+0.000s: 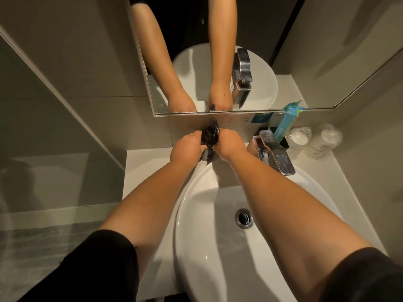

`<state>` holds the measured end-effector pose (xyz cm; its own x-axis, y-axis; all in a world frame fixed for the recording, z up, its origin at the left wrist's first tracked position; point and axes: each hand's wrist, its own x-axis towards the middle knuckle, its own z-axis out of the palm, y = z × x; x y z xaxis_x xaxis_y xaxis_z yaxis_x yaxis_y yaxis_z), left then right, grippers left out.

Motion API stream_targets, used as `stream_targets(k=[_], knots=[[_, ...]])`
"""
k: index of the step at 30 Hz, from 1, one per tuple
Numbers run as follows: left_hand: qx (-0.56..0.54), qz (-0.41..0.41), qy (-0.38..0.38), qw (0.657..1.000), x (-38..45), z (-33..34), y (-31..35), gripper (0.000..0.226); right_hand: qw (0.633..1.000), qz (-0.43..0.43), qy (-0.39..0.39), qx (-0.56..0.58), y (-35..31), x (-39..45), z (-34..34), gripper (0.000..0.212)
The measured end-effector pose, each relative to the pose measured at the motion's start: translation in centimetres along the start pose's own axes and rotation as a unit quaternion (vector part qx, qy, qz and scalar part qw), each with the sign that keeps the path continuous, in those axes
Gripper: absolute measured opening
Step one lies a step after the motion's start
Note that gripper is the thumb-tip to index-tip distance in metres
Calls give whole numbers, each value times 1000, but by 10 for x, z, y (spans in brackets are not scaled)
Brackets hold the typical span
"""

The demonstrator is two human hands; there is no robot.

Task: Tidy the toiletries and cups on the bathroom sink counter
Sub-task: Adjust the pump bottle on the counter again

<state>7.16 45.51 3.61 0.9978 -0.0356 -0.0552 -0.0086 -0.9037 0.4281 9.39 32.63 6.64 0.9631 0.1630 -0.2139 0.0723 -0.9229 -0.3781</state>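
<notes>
Both hands, left hand (pixel 189 147) and right hand (pixel 229 146), clasp a dark pump bottle (pixel 209 138) upright at the table's (pixel 148 171) back edge; two wrapped cups (pixel 314 140) stand at its back right corner.

Counter (pixel 148 171) left of bottle (pixel 209 138) bare; right side blocked by faucet (pixel 275 152), black holder (pixel 285 142), two wrapped cups (pixel 314 141); basin (pixel 218 247) open.

Dim, warm overhead lighting; soft arm shadows across the basin (pixel 196 236), glare on its rim, wide-angle bending at edges.
</notes>
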Motion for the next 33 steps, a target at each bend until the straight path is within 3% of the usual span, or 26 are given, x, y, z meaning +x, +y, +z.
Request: stream_targets(k=[8,14,18,23,33], knots=[[17,-24,-18,999,-19,-6,-3,45,998,48,-17,-38,-5,-8,-3,42],[80,-2,-45,996,-53,-15,-7,42,996,24,16,-82,-7,-47,8,35],[132,27,-41,990,-81,-25,-4,40,996,-30,28,-75,8,-86,23,20],[153,29,-16,988,-121,-36,6,41,984,-145,8,-108,25,-131,29,38],[191,0,61,980,-214,-11,60,36,960,-235,16,-153,74,-202,6,54]])
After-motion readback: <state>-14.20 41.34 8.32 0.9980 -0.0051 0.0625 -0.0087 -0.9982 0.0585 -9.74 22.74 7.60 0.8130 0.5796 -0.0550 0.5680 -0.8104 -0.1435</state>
